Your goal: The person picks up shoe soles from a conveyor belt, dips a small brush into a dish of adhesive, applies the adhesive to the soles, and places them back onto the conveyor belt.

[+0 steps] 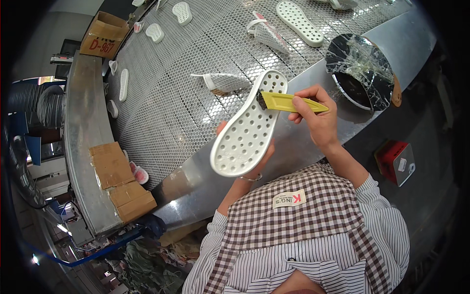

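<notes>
This looks like a shoe factory or workshop: ahead of the left grip and right grip stretches a broad metal-edged mesh surface, strewn with white soles and mesh-sided shoes. Well to the left of both grips, a cardboard box stands by the metal rim, with a ribbed duct farther out, while a checked apron covers the person just behind the grips.

L hand is mostly hidden behind white sole; only bits at edges are seen. Pt. of sole is covered by dark bristles, pt. of yellow handle by R hand. Top shoe is cut off by upper edge. Pink-white sandal is ptly blocked by cardboard. Label on red box is too sm. to read.
</notes>
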A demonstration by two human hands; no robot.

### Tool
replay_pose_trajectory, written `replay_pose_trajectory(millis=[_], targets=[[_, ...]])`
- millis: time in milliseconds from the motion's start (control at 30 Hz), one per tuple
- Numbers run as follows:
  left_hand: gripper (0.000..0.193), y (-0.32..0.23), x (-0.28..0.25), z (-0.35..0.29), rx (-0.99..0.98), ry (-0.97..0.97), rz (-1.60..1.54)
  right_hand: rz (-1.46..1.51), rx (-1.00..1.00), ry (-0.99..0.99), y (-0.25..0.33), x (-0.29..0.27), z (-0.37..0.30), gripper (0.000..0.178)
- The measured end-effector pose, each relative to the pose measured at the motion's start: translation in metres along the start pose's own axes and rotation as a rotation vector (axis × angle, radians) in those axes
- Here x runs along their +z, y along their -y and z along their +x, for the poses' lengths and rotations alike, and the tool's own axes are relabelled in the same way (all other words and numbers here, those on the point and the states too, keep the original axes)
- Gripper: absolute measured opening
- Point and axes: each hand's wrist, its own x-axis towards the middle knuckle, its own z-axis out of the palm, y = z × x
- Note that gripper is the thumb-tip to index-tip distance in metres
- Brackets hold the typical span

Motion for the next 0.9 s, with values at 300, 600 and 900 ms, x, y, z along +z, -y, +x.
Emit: replay_pose_trajectory(millis=[300,600,900], targets=[[0.081,0.019,0.002,0.040,0.164,0.124,-0.384,0.082,0.116,0.122,-0.010,0.034,-0.018,0.010],[0.092,-0.012,0.002,0.056,-0.117,0.531,-0.576,0.072,0.257,0.349,0.014,0.048,-0.018,0.012],[0.063,0.016,-0.005,0.052,0.171,0.174,0.145,-0.143,0.166,0.479,0.029,0.056,0.006,0.010]])
